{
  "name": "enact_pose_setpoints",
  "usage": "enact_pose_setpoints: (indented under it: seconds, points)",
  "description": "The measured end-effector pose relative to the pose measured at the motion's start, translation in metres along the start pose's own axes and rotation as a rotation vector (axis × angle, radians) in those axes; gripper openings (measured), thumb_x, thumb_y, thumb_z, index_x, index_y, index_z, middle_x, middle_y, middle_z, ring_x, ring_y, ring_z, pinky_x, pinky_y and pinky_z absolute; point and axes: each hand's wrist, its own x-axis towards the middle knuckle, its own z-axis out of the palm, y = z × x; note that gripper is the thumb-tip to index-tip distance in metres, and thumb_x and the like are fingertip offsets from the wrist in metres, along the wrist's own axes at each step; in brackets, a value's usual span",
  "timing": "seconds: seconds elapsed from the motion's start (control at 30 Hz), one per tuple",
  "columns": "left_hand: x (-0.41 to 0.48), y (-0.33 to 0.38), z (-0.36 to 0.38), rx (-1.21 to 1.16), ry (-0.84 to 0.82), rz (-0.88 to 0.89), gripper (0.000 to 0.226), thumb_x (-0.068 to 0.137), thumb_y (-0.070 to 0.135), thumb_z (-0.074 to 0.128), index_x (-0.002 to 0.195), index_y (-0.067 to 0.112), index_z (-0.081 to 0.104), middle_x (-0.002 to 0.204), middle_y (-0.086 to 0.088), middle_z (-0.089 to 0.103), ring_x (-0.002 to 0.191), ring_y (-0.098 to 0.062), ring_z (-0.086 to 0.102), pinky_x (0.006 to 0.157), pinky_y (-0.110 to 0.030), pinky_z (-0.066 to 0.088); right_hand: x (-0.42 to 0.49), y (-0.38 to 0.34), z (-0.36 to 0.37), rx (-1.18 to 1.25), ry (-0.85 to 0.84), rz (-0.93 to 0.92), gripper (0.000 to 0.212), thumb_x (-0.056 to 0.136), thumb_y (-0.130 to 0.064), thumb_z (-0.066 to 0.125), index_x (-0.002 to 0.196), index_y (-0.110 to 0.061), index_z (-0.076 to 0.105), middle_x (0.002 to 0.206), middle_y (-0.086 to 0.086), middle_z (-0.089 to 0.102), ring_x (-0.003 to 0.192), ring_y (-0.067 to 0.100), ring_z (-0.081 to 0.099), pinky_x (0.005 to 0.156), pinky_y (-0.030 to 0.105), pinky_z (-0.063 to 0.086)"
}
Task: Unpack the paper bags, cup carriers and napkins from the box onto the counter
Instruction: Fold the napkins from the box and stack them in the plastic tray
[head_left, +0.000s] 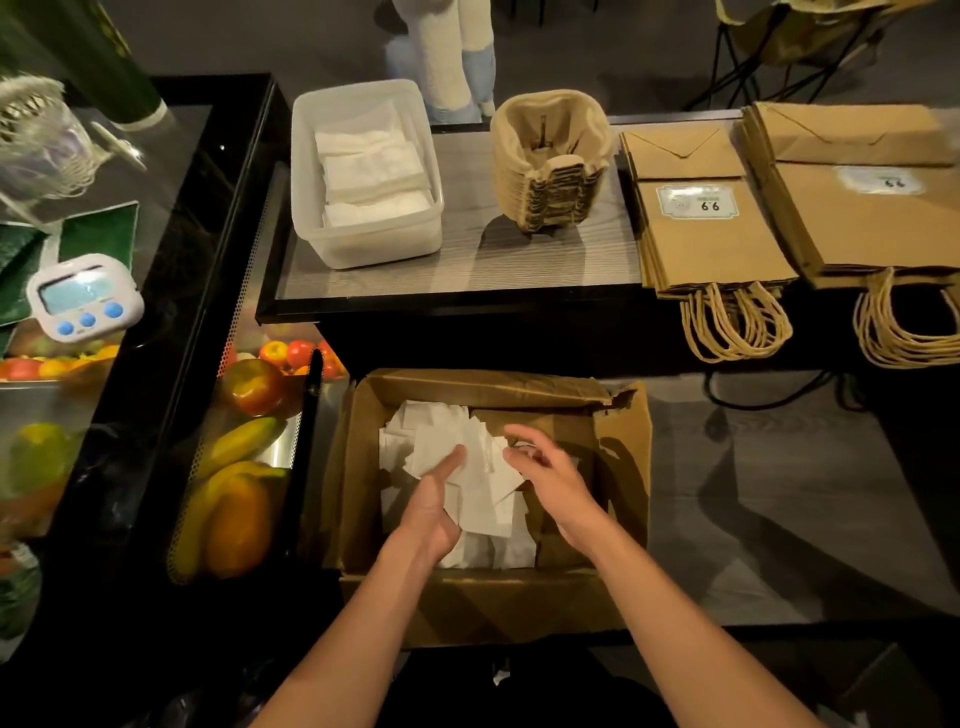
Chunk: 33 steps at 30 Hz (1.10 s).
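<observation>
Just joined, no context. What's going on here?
A person is unpacking a cardboard box. Both hands are inside it: the left hand rests on the loose napkins, the right hand hovers over them, fingers loosely curled, holding nothing. On the counter stand a plastic tub with napkins in it, a stack of cup carriers and two stacks of paper bags.

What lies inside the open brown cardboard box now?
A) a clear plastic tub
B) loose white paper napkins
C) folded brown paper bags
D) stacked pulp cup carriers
B: loose white paper napkins lie in the open brown cardboard box, while the brown paper bags and the stacked pulp cup carriers sit on the counter.
</observation>
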Motion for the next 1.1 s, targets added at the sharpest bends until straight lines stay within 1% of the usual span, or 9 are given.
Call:
enact_pose_setpoints:
  seconds: [0.13, 0.27, 0.4, 0.5, 0.6, 0.73, 0.83, 0.93, 1.1]
  points:
    - [0.003, -0.001, -0.005, -0.182, 0.023, -0.010, 0.040, 0.096, 0.030, 0.067, 0.132, 0.013, 0.061, 0.121, -0.020, 0.072, 0.112, -0.039, 0.067, 0.082, -0.049, 0.057, -0.001, 0.006, 0.006, -0.068, -0.028, 0.074, 0.046, 0.092, -0.030, 0.073, 0.133, -0.028, 0.053, 0.127, -0.008, 0.056, 0.123, 0.017, 0.055, 0.090, 0.024, 0.046]
    - [0.005, 0.001, -0.005, -0.233, 0.007, -0.008, 0.035, 0.098, 0.029, 0.065, 0.128, 0.012, 0.062, 0.115, -0.019, 0.075, 0.108, -0.038, 0.068, 0.081, -0.049, 0.056, 0.001, 0.012, 0.010, -0.145, -0.027, 0.080, 0.031, 0.093, -0.025, 0.072, 0.121, -0.018, 0.064, 0.121, -0.007, 0.066, 0.118, 0.014, 0.060, 0.099, 0.033, 0.051]
    - [0.007, 0.003, -0.005, -0.213, -0.019, 0.016, 0.033, 0.098, 0.030, 0.064, 0.127, 0.014, 0.061, 0.114, -0.018, 0.075, 0.110, -0.038, 0.066, 0.085, -0.050, 0.057, 0.005, 0.013, 0.008, -0.124, 0.061, 0.070, 0.036, 0.097, -0.030, 0.066, 0.131, -0.018, 0.060, 0.130, -0.011, 0.058, 0.124, 0.009, 0.050, 0.096, 0.028, 0.043]
    - [0.010, 0.003, -0.007, -0.146, -0.017, 0.035, 0.039, 0.097, 0.030, 0.065, 0.133, 0.015, 0.059, 0.122, -0.019, 0.072, 0.113, -0.039, 0.065, 0.085, -0.051, 0.058, 0.003, 0.009, 0.007, -0.089, 0.020, 0.056, 0.019, 0.098, -0.030, 0.064, 0.116, -0.024, 0.065, 0.117, -0.009, 0.068, 0.110, 0.006, 0.063, 0.084, 0.021, 0.052]
    - [0.013, 0.005, -0.010, -0.113, -0.013, 0.050, 0.042, 0.096, 0.029, 0.066, 0.135, 0.016, 0.058, 0.125, -0.020, 0.070, 0.114, -0.040, 0.065, 0.086, -0.051, 0.058, 0.003, 0.003, 0.003, -0.067, 0.002, 0.034, 0.011, 0.099, -0.024, 0.064, 0.108, -0.030, 0.064, 0.109, -0.017, 0.066, 0.102, -0.001, 0.061, 0.072, 0.012, 0.050]
    - [0.014, 0.010, -0.013, -0.140, -0.014, 0.068, 0.037, 0.098, 0.028, 0.064, 0.132, 0.015, 0.058, 0.119, -0.018, 0.070, 0.107, -0.036, 0.066, 0.084, -0.049, 0.057, 0.007, 0.004, -0.003, -0.091, 0.037, 0.039, 0.009, 0.098, -0.030, 0.063, 0.105, -0.026, 0.067, 0.111, -0.010, 0.067, 0.108, 0.005, 0.060, 0.086, 0.021, 0.049]
    - [0.019, 0.011, -0.015, -0.104, -0.005, 0.059, 0.046, 0.092, 0.029, 0.070, 0.134, 0.013, 0.060, 0.125, -0.020, 0.069, 0.111, -0.038, 0.064, 0.083, -0.046, 0.058, 0.009, 0.001, -0.004, -0.079, 0.038, 0.085, 0.022, 0.099, -0.034, 0.061, 0.115, -0.019, 0.065, 0.112, -0.004, 0.069, 0.102, 0.009, 0.065, 0.077, 0.021, 0.052]
    - [0.026, 0.010, -0.019, -0.057, -0.017, 0.050, 0.057, 0.086, 0.030, 0.074, 0.138, 0.011, 0.060, 0.130, -0.022, 0.066, 0.112, -0.040, 0.064, 0.086, -0.048, 0.057, 0.011, -0.005, -0.006, -0.109, -0.032, 0.060, 0.029, 0.098, -0.027, 0.063, 0.127, -0.027, 0.058, 0.120, -0.006, 0.066, 0.106, 0.008, 0.065, 0.073, 0.022, 0.056]
    - [0.034, 0.013, -0.024, -0.044, 0.005, 0.040, 0.047, 0.091, 0.029, 0.071, 0.134, 0.009, 0.062, 0.126, -0.021, 0.070, 0.119, -0.042, 0.062, 0.095, -0.050, 0.053, 0.015, -0.010, -0.014, -0.106, 0.038, 0.084, 0.032, 0.097, -0.025, 0.065, 0.126, -0.030, 0.053, 0.119, -0.007, 0.064, 0.101, 0.006, 0.064, 0.068, 0.021, 0.057]
